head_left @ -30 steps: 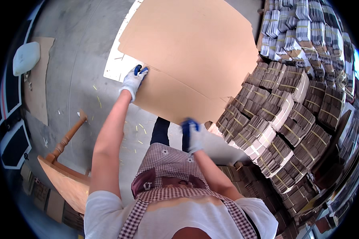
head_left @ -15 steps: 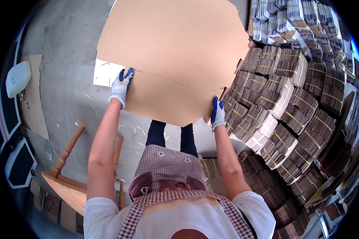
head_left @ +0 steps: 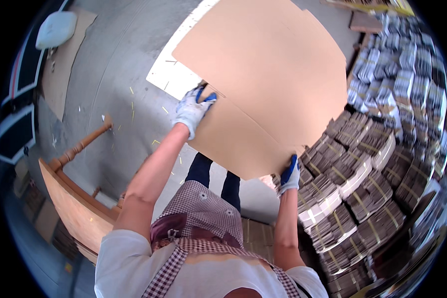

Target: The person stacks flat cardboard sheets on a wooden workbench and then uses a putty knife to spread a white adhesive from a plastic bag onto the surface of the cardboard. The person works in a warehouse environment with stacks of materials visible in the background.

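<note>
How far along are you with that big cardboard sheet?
Done: the cardboard sheet is off the floor. In hand: the gloved left hand grips its left edge and the right hand its lower right corner, holding it flat. Left: it is not set down; bundled stacks wait at right.

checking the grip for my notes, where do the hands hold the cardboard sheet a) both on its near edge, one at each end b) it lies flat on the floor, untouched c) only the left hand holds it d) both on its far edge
a: the left hand grips the near-left corner of the sheet and the right hand grips the near-right corner, lifting it above the floor.
</note>
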Demonstrator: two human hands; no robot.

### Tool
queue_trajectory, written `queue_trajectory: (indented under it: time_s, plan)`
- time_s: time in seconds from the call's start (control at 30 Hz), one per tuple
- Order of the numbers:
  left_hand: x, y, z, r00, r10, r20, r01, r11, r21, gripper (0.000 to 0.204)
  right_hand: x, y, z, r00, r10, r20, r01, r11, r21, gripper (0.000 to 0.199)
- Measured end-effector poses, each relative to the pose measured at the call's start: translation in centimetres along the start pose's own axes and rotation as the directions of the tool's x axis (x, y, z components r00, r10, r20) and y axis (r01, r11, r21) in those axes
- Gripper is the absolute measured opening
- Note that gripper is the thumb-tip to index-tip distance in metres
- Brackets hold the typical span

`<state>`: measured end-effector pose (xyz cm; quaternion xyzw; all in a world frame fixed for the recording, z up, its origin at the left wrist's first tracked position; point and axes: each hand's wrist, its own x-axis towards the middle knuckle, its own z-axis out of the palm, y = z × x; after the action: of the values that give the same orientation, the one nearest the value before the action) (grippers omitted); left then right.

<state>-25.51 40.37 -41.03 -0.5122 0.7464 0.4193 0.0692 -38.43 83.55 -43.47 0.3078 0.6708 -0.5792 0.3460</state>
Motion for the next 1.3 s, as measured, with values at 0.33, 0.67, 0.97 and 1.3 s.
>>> queue_trajectory:
  time_s: [0.33, 0.67, 0.97, 1.3]
  plan:
    - [-6.9, 5.0, -3.4, 0.984, -0.035, 0.175, 0.063, 0.985, -0.158, 0.072, -0.7, -5.1, -3.2, 0.989, 0.125, 0.077, -0.115, 0.985, -0.129, 0.066]
    - [-3.6, -0.6, 0.6, 0.984, 0.013, 0.175, 0.030, 0.970, -0.241, 0.071, 0.5, -5.6, -3.3, 0.966, 0.257, 0.012, -0.254, 0.960, -0.117, 0.059]
    - [-4.6, 1.0, -2.3, 0.978, 0.065, 0.196, -0.020, 0.975, -0.222, 0.069, -1.7, -6.6, -3.1, 0.983, 0.143, 0.115, -0.124, 0.980, -0.157, 0.064]
    - [0.4, 1.7, -3.4, 0.869, -0.043, 0.493, 0.146, 0.974, -0.173, 0.093, -0.3, -5.9, -2.4, 0.991, 0.087, 0.098, -0.052, 0.948, -0.315, 0.075]
